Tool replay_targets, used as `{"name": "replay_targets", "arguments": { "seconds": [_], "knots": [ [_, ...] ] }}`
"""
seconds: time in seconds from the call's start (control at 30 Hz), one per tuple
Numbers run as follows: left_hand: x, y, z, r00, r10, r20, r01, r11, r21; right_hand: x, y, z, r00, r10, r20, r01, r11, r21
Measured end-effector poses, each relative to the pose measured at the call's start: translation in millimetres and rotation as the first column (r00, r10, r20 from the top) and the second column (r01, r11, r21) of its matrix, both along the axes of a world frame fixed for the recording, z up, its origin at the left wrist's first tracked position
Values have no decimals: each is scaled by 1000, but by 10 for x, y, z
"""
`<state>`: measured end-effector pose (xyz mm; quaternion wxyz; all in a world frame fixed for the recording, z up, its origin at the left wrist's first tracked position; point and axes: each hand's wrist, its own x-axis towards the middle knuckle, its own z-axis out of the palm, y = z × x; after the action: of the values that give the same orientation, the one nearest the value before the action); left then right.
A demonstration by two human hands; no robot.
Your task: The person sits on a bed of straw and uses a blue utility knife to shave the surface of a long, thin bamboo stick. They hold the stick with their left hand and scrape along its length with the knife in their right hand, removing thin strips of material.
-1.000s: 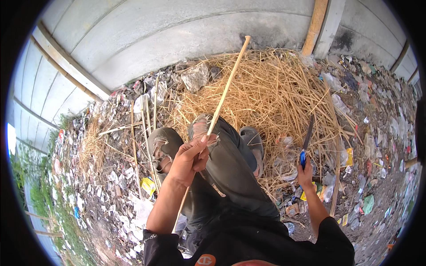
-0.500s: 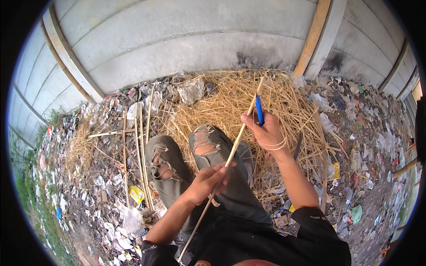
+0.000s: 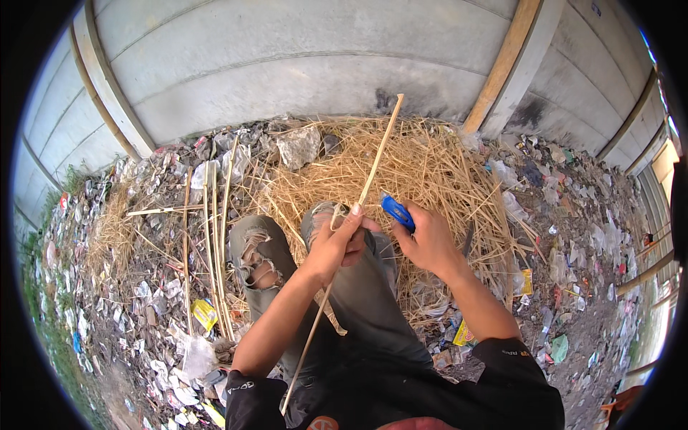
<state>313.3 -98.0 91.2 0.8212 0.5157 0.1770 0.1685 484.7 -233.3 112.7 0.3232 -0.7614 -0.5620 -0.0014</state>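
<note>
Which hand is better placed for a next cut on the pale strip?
Probably the right hand: it holds the blue cutter, tip angled toward the pale strip, close beside it. The left hand is occupied gripping that strip.

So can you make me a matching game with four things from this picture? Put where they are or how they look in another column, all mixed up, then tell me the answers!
Things:
1. long pale strip
2. blue tool
3. grey rock
4. trousers

Where or how:
A. near the foot of the wall
B. torn at the knees
C. held in the left hand
D. held in the right hand

Right pairs: 1-C, 2-D, 3-A, 4-B
</note>
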Motion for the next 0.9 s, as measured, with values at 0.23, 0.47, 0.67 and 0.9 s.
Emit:
{"name": "replay_targets", "arguments": {
  "seconds": [0.23, 0.47, 0.67, 0.9],
  "knots": [
    [146, -85, 77, 994, -61, -87, 76, 981, 180, 111, -370, -67, 1000, 4, 27, -4, 1000, 14],
    [416, -263, 145, 989, -121, -82, 133, 978, 162, 559, -893, -310, 651, -110, -751, 308, 942, 129],
    [575, -542, 17, 956, -274, -107, 290, 935, 202, 103, -784, -225, 251, 66, -966, 282, 949, 138],
    [505, -550, -79, 955, -250, -160, 271, 954, 129, 302, -797, -327, 234, 203, -951, 438, 851, 290]
  ]
}}
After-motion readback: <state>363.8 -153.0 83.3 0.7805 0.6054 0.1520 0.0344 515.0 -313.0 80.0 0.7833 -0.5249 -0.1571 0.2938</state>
